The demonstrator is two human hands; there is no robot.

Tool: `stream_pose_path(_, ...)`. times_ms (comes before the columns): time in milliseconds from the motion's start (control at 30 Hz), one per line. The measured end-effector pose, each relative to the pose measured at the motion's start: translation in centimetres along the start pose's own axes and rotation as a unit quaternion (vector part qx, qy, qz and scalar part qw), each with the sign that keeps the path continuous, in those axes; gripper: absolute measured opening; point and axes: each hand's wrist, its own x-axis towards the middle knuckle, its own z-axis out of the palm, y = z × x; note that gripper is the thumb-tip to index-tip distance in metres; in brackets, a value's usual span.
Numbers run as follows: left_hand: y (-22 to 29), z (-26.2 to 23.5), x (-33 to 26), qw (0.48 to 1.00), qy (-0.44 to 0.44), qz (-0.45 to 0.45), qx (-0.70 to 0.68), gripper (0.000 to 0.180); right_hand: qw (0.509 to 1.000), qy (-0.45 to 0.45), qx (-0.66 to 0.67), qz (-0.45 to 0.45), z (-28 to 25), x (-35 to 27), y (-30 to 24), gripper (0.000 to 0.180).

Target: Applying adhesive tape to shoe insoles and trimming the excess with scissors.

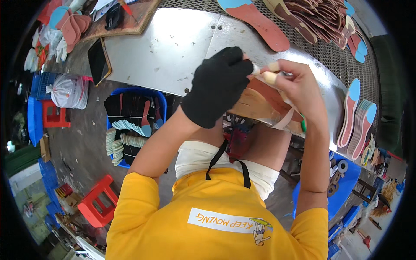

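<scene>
From my remote seat the largest thing I see is the metal-topped worktop (173,47), with a blue tub (163,102) of bundled insoles below its near edge. At that edge lies a tan board (245,106), and over it, directly below the fingers, a reddish-brown flat piece (271,96). I judge this fine work goes best with that piece lying flat, clear of the wrists, and with short, light finger movements.

The gloved left hand (221,84) is arched, back upward, its fingers curled over; their tips are mostly hidden, so I cannot tell what it grips. The bare right hand (299,84) comes in from the right, forearm steep, its covered thumb and forefinger bent toward each other; blur keeps me from telling whether they pinch anything.

A pale strip (285,120) hangs below the right hand; I would keep it untwisted and off the board's edge. Smallest is a white bit (256,69) between the hands; I would steady it from the left and work it with the right fingertips only.
</scene>
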Motion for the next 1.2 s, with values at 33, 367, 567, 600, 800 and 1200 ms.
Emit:
stream_pose_path(33,0.0,0.0,0.1,1.000,-0.004,0.003,-0.003,0.029,0.999,-0.004,0.042,-0.014,-1.2,0.2,0.8,0.010)
stream_pose_path(367,-0.2,0.2,0.9,0.996,-0.050,0.068,0.014,0.035,0.955,0.184,-0.131,-0.195,0.4,-3.3,3.8,0.013)
stream_pose_path(567,0.0,1.1,1.5,0.995,-0.066,0.074,0.013,0.026,0.945,0.194,-0.203,-0.170,1.5,-3.6,2.7,0.013)
stream_pose_path(600,0.0,1.1,1.6,0.996,-0.060,0.068,0.023,0.025,0.944,0.195,-0.203,-0.171,1.4,-3.8,2.7,0.013)
stream_pose_path(800,1.1,-0.3,0.2,0.993,-0.100,0.042,-0.053,0.031,0.992,0.101,-0.077,0.003,-0.4,-4.8,2.1,0.019)
stream_pose_path(1200,1.6,-0.6,-0.9,0.988,-0.073,0.123,-0.058,0.039,0.994,-0.065,0.071,-0.051,-4.0,-3.0,1.6,0.014)
